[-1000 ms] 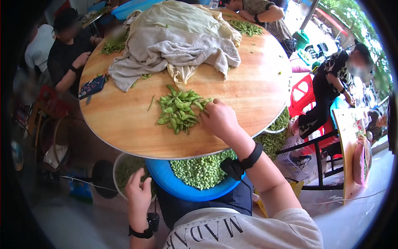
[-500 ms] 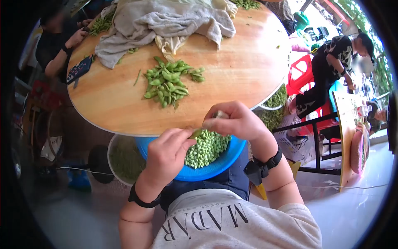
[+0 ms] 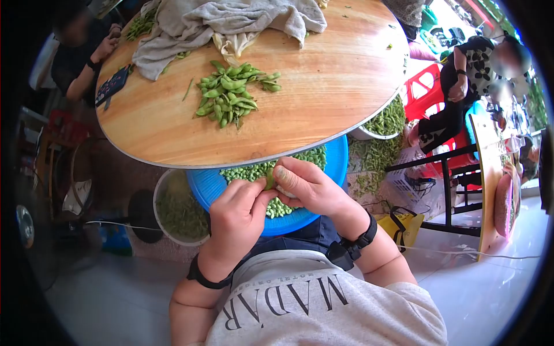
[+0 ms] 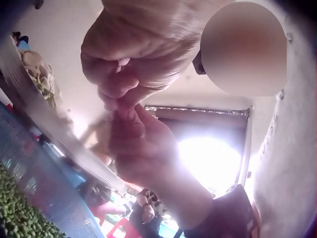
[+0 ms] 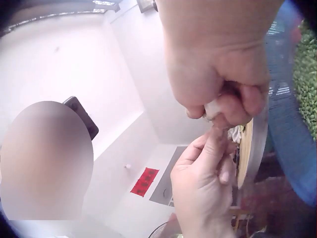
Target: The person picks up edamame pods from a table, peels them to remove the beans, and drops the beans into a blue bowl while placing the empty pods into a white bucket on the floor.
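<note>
Over the blue basin [image 3: 198,185], both hands meet at the fingertips. My left hand [image 3: 236,216] pinches one end of a green edamame pod [image 3: 270,179], its fingers curled. The right hand [image 3: 311,187] grips the same pod from the other side, thumb on top; a pale wrap or patch shows near the thumb's tip. Fingers hide most of the pod. Shelled beans [image 3: 314,155] fill the basin beneath. On the table, a pile of edamame pods [image 3: 226,95] lies a little beyond the hands.
The round wooden table [image 3: 323,109] has its edge just past the basin. Cloths [image 3: 231,23] cover its far part, with a phone [image 3: 112,85] at left. A bucket [image 3: 167,213] stands on the floor at left, another tub [image 3: 386,118] at right. People sit around.
My right hand came back from the pod pile to the basin with a pod. The left hand rose to meet it, and both now hold the pod. The head view has shifted.
</note>
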`<state>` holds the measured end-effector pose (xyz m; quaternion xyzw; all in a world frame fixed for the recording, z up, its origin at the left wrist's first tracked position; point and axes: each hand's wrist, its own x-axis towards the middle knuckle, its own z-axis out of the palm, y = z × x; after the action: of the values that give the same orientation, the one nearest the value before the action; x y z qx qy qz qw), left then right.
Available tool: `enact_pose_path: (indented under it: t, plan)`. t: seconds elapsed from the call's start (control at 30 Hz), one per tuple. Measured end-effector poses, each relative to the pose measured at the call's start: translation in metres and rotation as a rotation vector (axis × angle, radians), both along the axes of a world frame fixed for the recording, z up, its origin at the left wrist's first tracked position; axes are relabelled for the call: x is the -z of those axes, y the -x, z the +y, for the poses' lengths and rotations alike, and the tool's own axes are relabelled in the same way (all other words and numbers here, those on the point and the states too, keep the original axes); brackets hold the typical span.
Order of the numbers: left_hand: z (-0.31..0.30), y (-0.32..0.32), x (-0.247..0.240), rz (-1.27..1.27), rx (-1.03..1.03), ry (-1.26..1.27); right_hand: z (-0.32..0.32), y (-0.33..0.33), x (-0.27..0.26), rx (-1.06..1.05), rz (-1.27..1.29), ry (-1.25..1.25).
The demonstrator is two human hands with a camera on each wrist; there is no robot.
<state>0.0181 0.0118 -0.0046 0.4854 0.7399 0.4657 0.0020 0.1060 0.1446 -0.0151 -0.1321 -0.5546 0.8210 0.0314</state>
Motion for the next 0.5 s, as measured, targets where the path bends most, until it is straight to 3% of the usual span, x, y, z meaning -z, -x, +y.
enact_pose_path:
  t: [0.27, 0.4, 0.5]
  plan:
    - [0.0, -0.007, 0.003, -0.004, -0.06, -0.046, -0.008, 0.002, 0.004, 0.083, -0.006, -0.138]
    - [0.001, -0.006, 0.012, -0.004, -0.076, -0.096, -0.013, 0.003, 0.01, 0.123, 0.018, -0.085]
    - [-0.005, -0.006, 0.007, -0.893, -0.075, -0.057, -0.015, 0.003, 0.012, 0.133, 0.058, -0.095]
